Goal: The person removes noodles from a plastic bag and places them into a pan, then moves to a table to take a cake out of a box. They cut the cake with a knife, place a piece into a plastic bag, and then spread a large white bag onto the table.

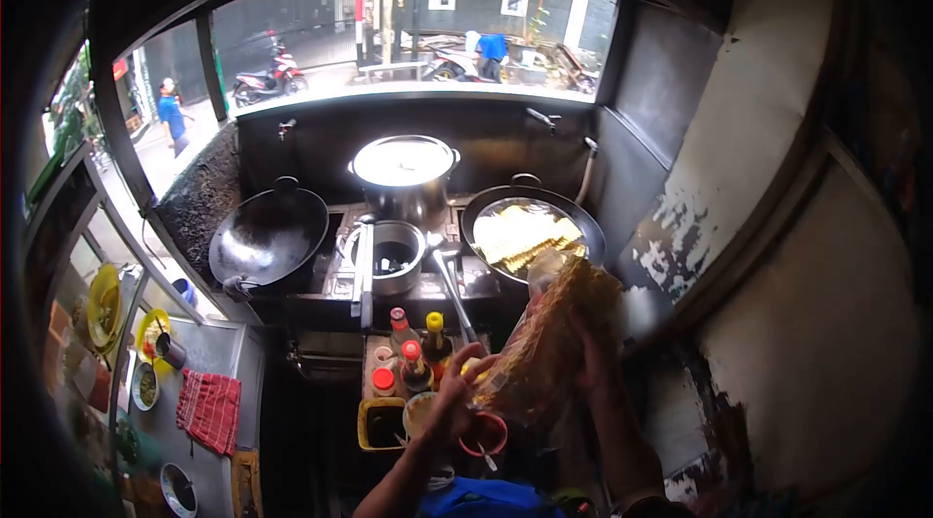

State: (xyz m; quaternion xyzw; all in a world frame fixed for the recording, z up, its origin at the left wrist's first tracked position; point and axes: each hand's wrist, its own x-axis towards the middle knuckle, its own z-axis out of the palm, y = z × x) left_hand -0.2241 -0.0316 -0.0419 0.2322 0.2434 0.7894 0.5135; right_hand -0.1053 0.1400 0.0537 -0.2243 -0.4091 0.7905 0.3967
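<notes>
by the stove (337, 281), a clear bag (520, 377) shows wavy yellow noodles (586, 293).

My left hand (453, 396) is open by the low left side of the noodle bag (533, 367), with its fingers spread. My right hand (591, 347) holds the bag's right side, dark and hard to see. Both my arms (624, 440) reach up from below it.

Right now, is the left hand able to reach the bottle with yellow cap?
Probably yes: the left hand is near the yellow-capped bottle, with its fingers spread and no clear obstacle between.
</notes>
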